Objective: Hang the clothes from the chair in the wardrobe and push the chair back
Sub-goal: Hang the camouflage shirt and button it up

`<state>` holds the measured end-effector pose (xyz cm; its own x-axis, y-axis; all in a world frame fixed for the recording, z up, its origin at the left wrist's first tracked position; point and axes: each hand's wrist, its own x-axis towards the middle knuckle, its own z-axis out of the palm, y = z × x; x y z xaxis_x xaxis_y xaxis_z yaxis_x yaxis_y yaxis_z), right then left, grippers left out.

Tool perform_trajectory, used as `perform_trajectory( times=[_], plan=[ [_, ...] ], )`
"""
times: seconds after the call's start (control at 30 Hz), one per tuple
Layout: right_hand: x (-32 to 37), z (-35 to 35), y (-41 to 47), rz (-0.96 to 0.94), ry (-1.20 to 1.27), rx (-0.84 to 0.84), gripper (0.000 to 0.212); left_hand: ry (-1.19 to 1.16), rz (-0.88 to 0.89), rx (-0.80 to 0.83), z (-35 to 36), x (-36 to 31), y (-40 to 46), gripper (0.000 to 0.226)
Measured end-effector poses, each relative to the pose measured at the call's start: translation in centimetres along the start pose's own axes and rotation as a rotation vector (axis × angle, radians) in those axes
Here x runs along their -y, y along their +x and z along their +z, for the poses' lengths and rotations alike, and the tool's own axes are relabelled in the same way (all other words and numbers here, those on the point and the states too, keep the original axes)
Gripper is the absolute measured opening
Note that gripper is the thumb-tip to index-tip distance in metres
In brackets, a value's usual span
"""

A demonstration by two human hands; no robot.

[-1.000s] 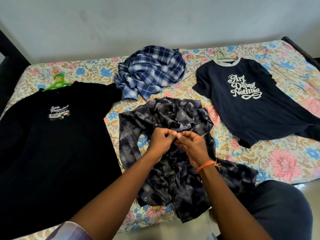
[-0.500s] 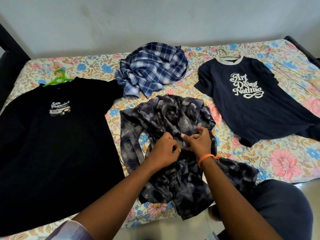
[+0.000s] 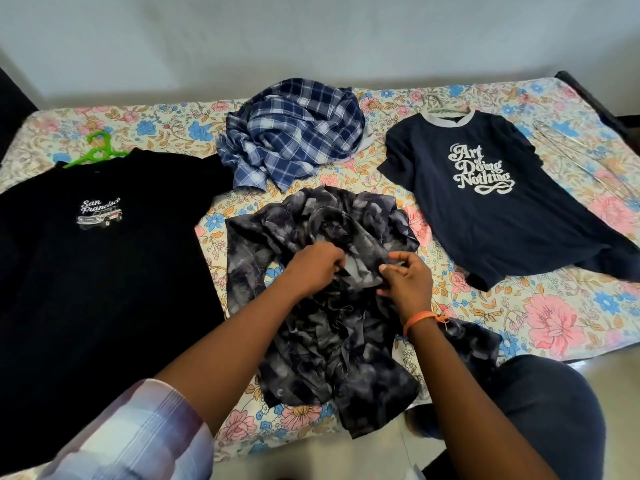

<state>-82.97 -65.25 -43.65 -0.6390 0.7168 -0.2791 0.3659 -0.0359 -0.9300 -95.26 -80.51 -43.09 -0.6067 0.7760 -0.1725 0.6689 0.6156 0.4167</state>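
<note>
On floral bed (image 3: 554, 306), shirts, white wall (image 3: 311, 39)

Pale plaid sleeve (image 3: 138, 434) rolled on left arm; orange thread band (image 3: 420, 317) on right wrist; dark trousers (image 3: 540, 420).

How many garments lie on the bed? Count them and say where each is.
4. The black San Francisco T-shirt lies left, the plaid shirt at the back, the navy T-shirt right, and the grey patterned shirt in the middle. Others may lie hidden beneath.
</note>
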Motion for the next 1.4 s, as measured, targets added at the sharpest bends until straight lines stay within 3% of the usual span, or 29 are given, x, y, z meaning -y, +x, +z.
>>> perform_trajectory(
  times=[0.13,0.23,0.33,0.4,0.43,0.53,0.57,0.6,0.67,0.77,0.83,0.97,1.1,1.2,1.4],
  plan=[
    [-0.1,-1.2,1.9,-0.179,-0.198,-0.138,0.030,0.043,-0.005,-0.077,-2.3,1.0,-0.6,0.015],
    [0.2,-1.2,2.5,-0.136,-0.415,0.036,0.041,0.059,-0.119,-0.055,-3.7,1.7,-1.2,0.027],
    [-0.3,-0.6,2.1,-0.047,-0.585,0.250,0.025,0.081,-0.239,0.126,-4.0,1.4,-1.3,0.045],
    [-1.1,-0.2,1.8,-0.074,-0.676,0.277,0.007,0.161,-0.293,0.121,-3.3,1.0,-1.3,0.048],
    [-1.4,0.0,1.7,-0.088,-0.696,0.270,0.020,0.198,-0.328,0.091,-2.9,0.9,-1.2,0.046],
    [-2.3,0.3,1.5,-0.141,-0.681,0.225,0.039,0.233,-0.420,-0.079,-2.1,0.4,-0.2,0.019],
    [-2.2,0.2,1.6,-0.151,-0.683,0.203,0.039,0.239,-0.431,-0.150,-1.9,0.4,0.4,0.024],
    [-2.2,0.0,1.8,-0.156,-0.672,0.190,0.039,0.277,-0.444,-0.185,-1.7,0.4,0.9,0.043],
    [-1.9,-0.6,2.3,-0.149,-0.646,0.193,0.039,0.242,-0.492,-0.156,-1.9,0.6,1.8,0.059],
    [-1.0,-1.8,3.0,-0.167,-0.627,0.177,0.039,0.070,-0.514,-0.155,-2.2,0.9,3.0,0.005],
    [-0.4,-2.8,3.3,-0.181,-0.608,0.151,0.039,0.060,-0.475,-0.204,-2.3,0.3,3.7,0.020],
    [-0.4,-5.6,4.8,-0.125,-0.581,0.089,0.032,-0.001,-0.344,-0.359,-2.6,-3.2,5.8,0.025],
    [-0.9,-9.9,6.1,-0.046,-0.485,0.031,0.027,-0.027,-0.258,-0.315,-1.8,-8.1,9.6,0.026],
    [-0.2,-13.3,7.5,-0.042,-0.456,-0.016,0.026,-0.021,-0.259,-0.190,-0.4,-10.4,12.5,0.035],
    [1.4,-22.8,15.8,-0.107,-0.574,-0.257,0.029,-0.017,-0.435,-0.057,4.0,-8.7,16.3,0.032]
  ],
)
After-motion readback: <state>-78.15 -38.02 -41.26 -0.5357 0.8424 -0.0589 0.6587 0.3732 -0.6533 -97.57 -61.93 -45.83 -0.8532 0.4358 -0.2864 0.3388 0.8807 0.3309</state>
